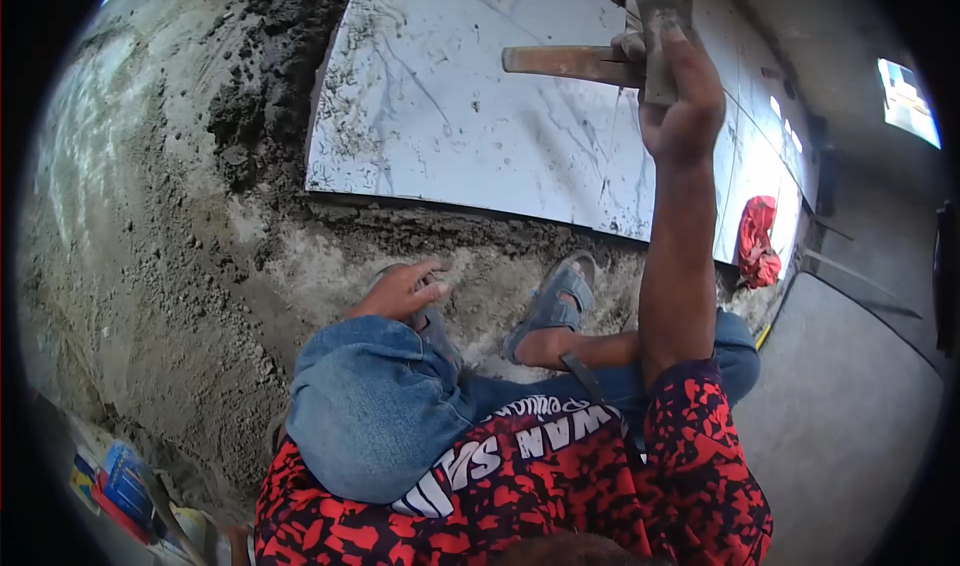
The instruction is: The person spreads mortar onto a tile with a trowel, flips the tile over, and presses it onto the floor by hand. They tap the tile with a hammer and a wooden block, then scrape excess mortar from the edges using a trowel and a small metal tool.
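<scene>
My right hand [682, 96] is wrapped round a hammer, its grey, mortar-stained head [664, 26] upright and its wooden handle [560, 62] pointing left above the tiles. Beneath it lie large white tiles with grey veins [480, 116], spattered with cement at the left. My left hand [402, 290] rests beside my left knee near the sandal, fingers apart, with nothing seen in it. A strip of rough mortar runs between the tile edge and my feet.
Loose grey mortar and sand [190, 216] cover the left side. A crumpled red bag [759, 241] sits on the tiles' right edge. Blue and red packaging [122, 481] is at the lower left. Smooth grey floor [850, 406] spreads at the right.
</scene>
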`<action>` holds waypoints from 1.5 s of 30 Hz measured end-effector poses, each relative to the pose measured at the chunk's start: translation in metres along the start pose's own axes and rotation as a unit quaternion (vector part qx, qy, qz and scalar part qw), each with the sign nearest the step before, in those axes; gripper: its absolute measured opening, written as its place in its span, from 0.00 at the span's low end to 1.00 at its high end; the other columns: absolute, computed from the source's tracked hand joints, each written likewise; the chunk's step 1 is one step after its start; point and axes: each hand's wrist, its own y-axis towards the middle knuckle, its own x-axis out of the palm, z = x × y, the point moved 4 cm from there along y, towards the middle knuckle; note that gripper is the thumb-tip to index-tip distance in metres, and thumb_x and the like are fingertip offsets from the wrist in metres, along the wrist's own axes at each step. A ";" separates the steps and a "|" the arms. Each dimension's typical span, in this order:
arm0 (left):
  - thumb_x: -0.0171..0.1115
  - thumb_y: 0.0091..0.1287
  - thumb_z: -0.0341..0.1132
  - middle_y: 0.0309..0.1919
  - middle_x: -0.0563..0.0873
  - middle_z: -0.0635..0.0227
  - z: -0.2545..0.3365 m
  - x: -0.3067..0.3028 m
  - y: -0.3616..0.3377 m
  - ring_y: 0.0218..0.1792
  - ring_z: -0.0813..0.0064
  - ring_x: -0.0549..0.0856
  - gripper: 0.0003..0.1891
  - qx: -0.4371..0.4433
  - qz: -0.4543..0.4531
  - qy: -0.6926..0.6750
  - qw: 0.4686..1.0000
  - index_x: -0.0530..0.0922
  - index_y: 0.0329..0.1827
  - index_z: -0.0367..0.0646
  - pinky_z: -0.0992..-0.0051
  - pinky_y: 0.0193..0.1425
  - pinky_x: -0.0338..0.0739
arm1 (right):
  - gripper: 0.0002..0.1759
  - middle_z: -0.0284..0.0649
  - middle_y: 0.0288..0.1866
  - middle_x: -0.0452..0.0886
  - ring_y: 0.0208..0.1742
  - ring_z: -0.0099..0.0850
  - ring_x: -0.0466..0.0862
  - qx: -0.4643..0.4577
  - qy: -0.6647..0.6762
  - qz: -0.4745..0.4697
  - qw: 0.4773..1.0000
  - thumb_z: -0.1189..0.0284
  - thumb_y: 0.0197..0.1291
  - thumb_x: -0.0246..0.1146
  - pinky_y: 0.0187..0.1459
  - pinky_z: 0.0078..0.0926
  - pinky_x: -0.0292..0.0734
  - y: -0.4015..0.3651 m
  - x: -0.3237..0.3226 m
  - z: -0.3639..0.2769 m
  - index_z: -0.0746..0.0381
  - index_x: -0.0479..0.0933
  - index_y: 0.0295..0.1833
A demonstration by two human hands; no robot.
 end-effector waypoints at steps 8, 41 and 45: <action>0.56 0.67 0.54 0.48 0.83 0.50 -0.005 0.004 0.002 0.48 0.52 0.82 0.26 0.007 -0.039 0.062 0.997 0.73 0.63 0.50 0.59 0.52 0.75 | 0.16 0.40 0.34 0.79 0.35 0.29 0.79 -0.050 -0.006 0.111 0.992 0.64 0.62 0.60 0.46 0.27 0.72 -0.023 -0.041 0.006 0.67 0.75 0.47; 0.56 0.64 0.61 0.52 0.80 0.43 0.008 -0.005 0.008 0.52 0.47 0.80 0.35 -0.041 -0.075 0.052 0.995 0.71 0.65 0.44 0.54 0.55 0.74 | 0.19 0.37 0.37 0.77 0.39 0.26 0.77 0.073 -0.146 -0.025 0.986 0.61 0.66 0.55 0.47 0.27 0.74 -0.016 0.034 0.043 0.66 0.72 0.51; 0.57 0.63 0.62 0.53 0.80 0.43 0.001 -0.005 0.012 0.55 0.46 0.79 0.39 -0.039 -0.089 0.056 0.994 0.66 0.69 0.42 0.54 0.57 0.73 | 0.20 0.39 0.39 0.78 0.41 0.27 0.77 0.028 -0.048 -0.062 0.997 0.63 0.67 0.54 0.48 0.27 0.71 -0.020 0.091 0.024 0.69 0.71 0.54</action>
